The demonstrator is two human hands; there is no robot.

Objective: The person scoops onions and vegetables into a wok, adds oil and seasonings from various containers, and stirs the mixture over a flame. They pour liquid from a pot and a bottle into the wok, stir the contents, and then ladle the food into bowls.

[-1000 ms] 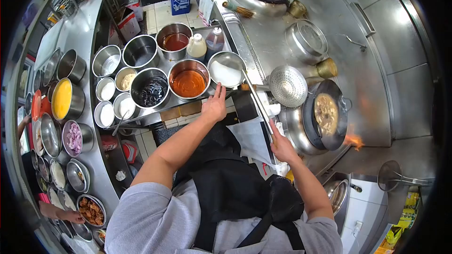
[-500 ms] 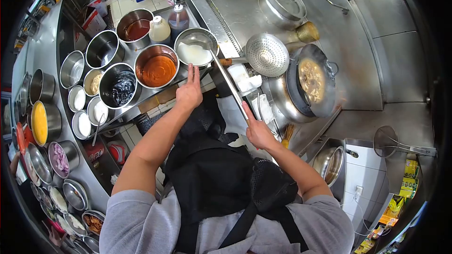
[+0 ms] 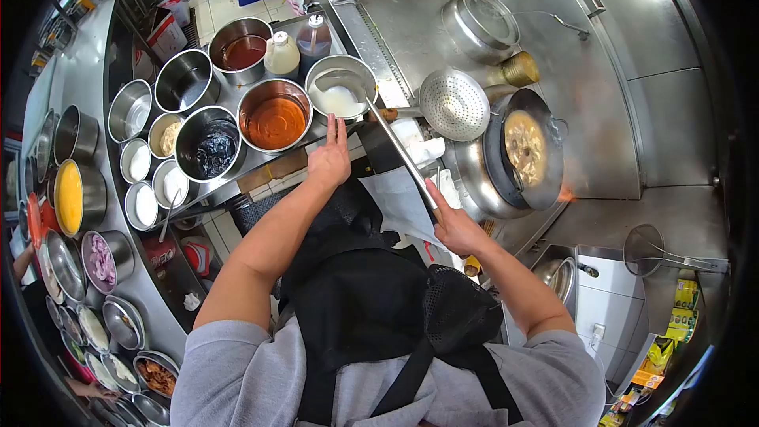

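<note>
My right hand (image 3: pixel 460 229) is wrapped around the long metal handle of a ladle (image 3: pixel 402 150). The ladle's head dips into a steel pot (image 3: pixel 365 71) of milky white liquid (image 3: pixel 337 100). Two fingers of my left hand (image 3: pixel 329 160) are stretched out, their tips right at the near side of that pot. Left of it stands a pot of orange-red sauce (image 3: pixel 274 120). A perforated strainer (image 3: pixel 455 104) with a wooden handle lies to the right of the ladle.
Farther right, a wok (image 3: pixel 551 150) of bubbling broth with pieces in it sits on the range, a flame (image 3: pixel 566 193) at its edge. Two plastic bottles (image 3: pixel 282 55) stand behind the pots. Several ingredient bowls fill the left counter (image 3: pixel 142 265). A wire skimmer (image 3: pixel 644 250) hangs at right.
The view has shifted slightly, so the pots appear farther right. My right hand has moved a little right and nearer to me with the ladle's handle. A flame now shows beside the wok.
</note>
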